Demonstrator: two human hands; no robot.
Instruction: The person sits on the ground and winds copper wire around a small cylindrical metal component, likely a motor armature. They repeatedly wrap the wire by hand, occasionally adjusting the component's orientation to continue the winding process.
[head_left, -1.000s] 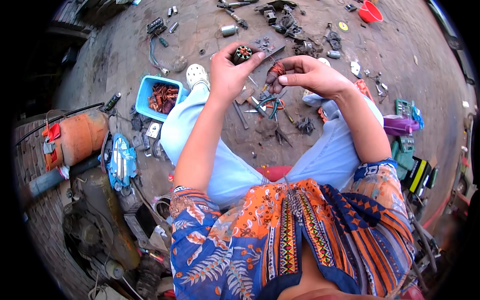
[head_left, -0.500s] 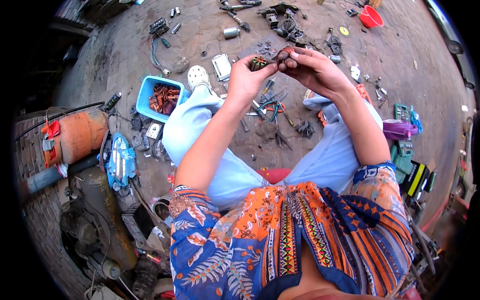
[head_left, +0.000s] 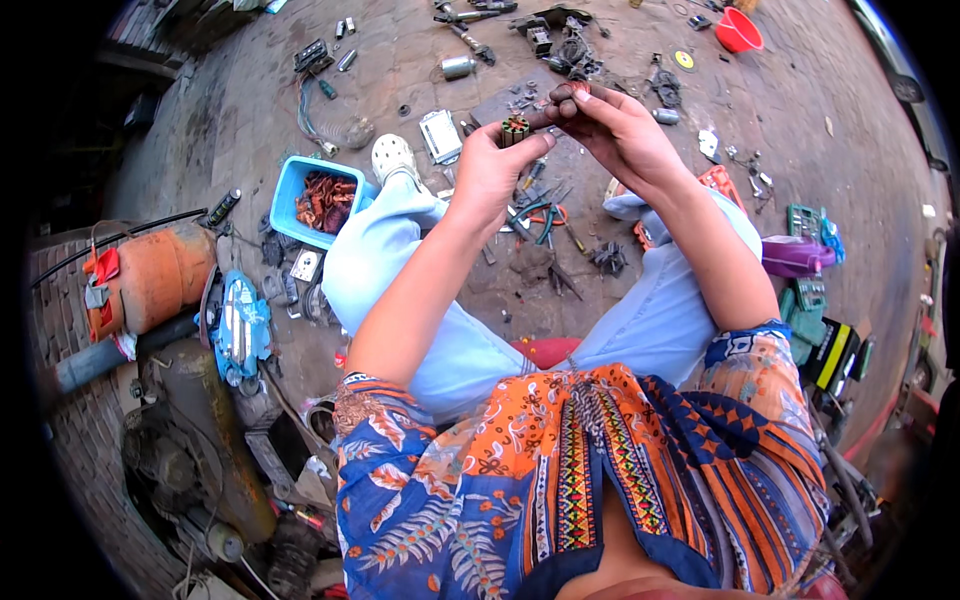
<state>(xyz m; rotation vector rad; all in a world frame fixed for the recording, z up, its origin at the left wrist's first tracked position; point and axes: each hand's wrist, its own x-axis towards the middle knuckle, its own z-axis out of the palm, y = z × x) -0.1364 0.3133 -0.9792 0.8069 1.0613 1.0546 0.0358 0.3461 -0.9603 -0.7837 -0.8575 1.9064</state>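
Note:
In my left hand (head_left: 488, 170), fingers and thumb are closed round a small motor armature core (head_left: 515, 129). Its slotted end faces up and shows green edges and copper-coloured bits. My right hand (head_left: 622, 132) is beside it on the right, with blackened fingertips pinched on reddish copper wire (head_left: 580, 88). Most of that wire is hidden by the fingers. Both hands are raised above the ground between my knees, close together. A blue bin (head_left: 280, 205) holding copper scrap (head_left: 326, 200) stands beside my left leg.
Pliers and hand tools (head_left: 542, 218) lie between my legs. An orange gas cylinder (head_left: 165, 278) lies at the left. A red bowl (head_left: 738, 32) and metal parts (head_left: 570, 45) are scattered farther off. A purple container (head_left: 797, 256) stands at the right.
My right hand has lifted slightly, and the copper wire in its fingers is now more covered. My left hand still holds the armature core, a little lower in the picture.

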